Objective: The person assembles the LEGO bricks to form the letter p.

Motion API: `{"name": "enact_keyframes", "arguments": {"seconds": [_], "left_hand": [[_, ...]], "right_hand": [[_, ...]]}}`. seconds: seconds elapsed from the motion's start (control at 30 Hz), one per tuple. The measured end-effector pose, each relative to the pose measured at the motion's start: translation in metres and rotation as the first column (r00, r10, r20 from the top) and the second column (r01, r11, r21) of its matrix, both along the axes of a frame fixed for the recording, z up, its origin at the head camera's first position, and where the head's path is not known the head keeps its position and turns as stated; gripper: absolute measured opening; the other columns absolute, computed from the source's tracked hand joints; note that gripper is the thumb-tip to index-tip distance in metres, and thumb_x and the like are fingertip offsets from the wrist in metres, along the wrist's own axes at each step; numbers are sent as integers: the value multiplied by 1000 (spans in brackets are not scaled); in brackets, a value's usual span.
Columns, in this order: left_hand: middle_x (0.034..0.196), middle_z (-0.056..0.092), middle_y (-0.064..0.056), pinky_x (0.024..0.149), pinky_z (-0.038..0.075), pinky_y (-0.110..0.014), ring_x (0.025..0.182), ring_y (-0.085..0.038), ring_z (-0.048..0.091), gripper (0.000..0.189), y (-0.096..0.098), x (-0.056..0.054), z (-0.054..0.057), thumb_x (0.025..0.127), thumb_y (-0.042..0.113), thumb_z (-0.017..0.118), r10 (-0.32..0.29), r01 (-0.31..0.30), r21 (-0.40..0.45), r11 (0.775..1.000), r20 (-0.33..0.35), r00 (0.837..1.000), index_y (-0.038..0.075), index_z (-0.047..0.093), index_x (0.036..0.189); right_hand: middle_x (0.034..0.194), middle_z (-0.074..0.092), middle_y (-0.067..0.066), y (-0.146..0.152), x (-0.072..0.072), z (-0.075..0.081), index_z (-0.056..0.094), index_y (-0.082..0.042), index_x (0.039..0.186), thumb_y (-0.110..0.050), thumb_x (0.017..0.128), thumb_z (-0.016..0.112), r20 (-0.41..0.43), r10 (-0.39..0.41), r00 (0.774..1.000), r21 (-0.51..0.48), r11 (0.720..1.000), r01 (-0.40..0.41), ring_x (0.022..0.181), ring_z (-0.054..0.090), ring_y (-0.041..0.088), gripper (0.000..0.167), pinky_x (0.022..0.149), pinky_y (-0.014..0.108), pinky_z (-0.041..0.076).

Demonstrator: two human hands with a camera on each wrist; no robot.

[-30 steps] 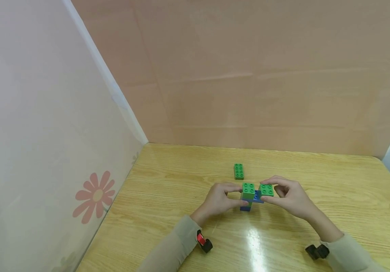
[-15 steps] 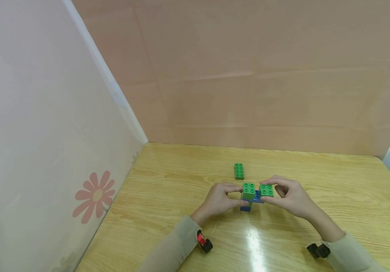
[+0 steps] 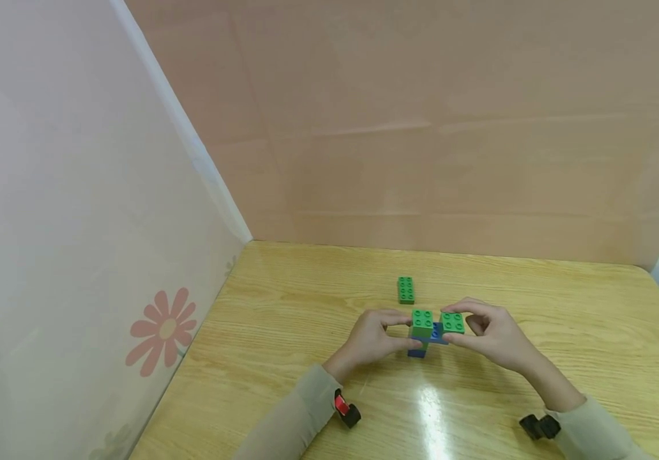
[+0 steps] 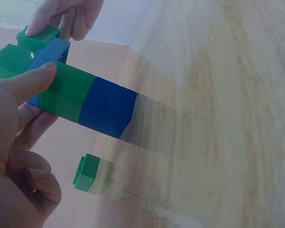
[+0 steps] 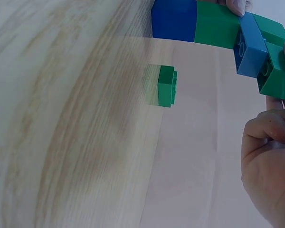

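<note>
A small tower of toy building bricks stands on the table: a blue brick point(image 5: 174, 20) at the bottom, a green brick point(image 4: 66, 90) over it, then a longer blue brick point(image 5: 251, 45) jutting out to the right. On its left end sits a green brick point(image 3: 422, 322). My left hand point(image 3: 372, 335) pinches the tower between thumb and fingers near the long blue brick. Between thumb and fingers, my right hand point(image 3: 493, 332) holds another green brick point(image 3: 453, 322) at the jutting end. Part of that brick's hollow underside shows past the blue one in the right wrist view.
A loose green brick point(image 3: 406, 291) with two rows of studs lies on the wooden table point(image 3: 306, 281) behind the tower. A wall covering with a flower print point(image 3: 166, 329) rises along the left, and a plain brownish sheet point(image 3: 364, 172) stands at the back.
</note>
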State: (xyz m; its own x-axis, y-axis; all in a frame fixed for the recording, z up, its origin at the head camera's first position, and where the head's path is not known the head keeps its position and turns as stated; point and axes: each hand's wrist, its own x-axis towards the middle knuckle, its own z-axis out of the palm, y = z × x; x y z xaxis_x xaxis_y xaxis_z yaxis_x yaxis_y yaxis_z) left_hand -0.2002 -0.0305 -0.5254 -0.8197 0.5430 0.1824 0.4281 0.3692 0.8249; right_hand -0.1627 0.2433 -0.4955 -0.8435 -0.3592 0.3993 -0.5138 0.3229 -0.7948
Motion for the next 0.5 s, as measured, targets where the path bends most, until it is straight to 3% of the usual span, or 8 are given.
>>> {"name": "enact_keyframes", "arguments": {"seconds": [0.13,0.27,0.37,0.5], "left_hand": [[124,70,15,102,47,-29,122,-6,61,44,0,0,0,86,37,87,1,-1,-7,1000,0,1000,19,77,125],[125,69,16,102,47,-30,122,-5,61,45,0,-1,-1,86,39,86,6,-5,-22,1000,7,1000,20,77,125],[126,68,16,103,47,-31,123,-6,60,47,0,-1,-1,86,42,86,11,-10,-37,999,19,1000,20,76,126],[127,68,15,104,47,-32,125,-7,59,50,0,0,0,86,45,85,17,-16,-49,999,26,1000,19,76,127]], "right_hand": [[75,52,-5,2,-3,2,71,-13,124,1,83,86,11,40,999,21,999,-40,47,27,9,46,44,27,36],[107,68,-1,11,-8,6,69,-9,128,2,84,84,26,91,995,37,995,-92,47,28,12,48,45,28,36],[102,68,0,21,-14,11,67,-5,130,8,84,82,30,120,992,14,993,-120,46,27,13,50,44,28,36],[64,50,-2,31,-26,19,64,-2,132,12,86,76,45,144,989,-8,990,-144,44,26,14,49,42,27,36]]}}
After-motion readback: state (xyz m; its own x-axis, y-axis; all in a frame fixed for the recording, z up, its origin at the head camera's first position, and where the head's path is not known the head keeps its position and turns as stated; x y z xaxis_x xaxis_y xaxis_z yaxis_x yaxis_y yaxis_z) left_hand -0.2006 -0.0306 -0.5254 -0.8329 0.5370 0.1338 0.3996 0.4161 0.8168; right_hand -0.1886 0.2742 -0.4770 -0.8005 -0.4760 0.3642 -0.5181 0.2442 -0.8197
